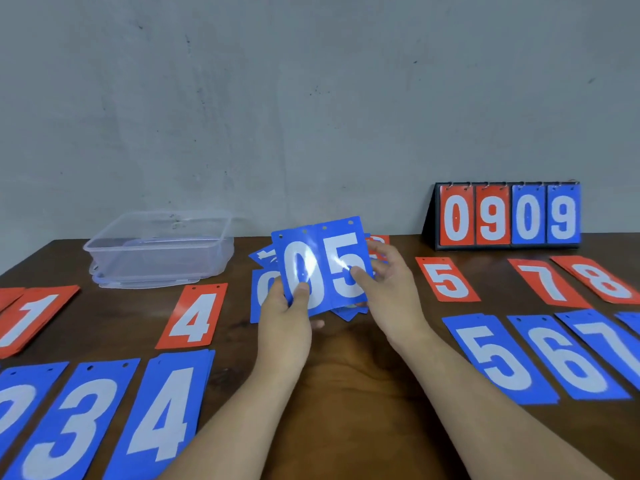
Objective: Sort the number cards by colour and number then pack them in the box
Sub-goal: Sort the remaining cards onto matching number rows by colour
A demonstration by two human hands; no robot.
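Observation:
Above the middle of the table I hold up two blue cards side by side. My left hand point(285, 311) pinches the blue 0 card point(298, 268) with its thumb on the face. My right hand point(384, 285) pinches the blue 5 card point(346, 258). Under them lies a loose heap of blue cards point(263, 292) with a red one point(381, 242) behind. Sorted piles lie flat: red 1 point(31, 317), red 4 point(192, 317), red 5 point(446, 278), red 7 point(547, 282), red 8 point(602, 278); blue 3 point(74, 431), blue 4 point(162, 414), blue 5 point(498, 358), blue 6 point(564, 358), blue 7 point(602, 337).
A clear plastic box point(159, 247) sits on its lid at the back left of the brown table point(346, 375). A black flip scoreboard point(505, 216) showing 0 9 0 9 stands at the back right against the grey wall. Another blue card point(17, 403) is cut off at the lower left.

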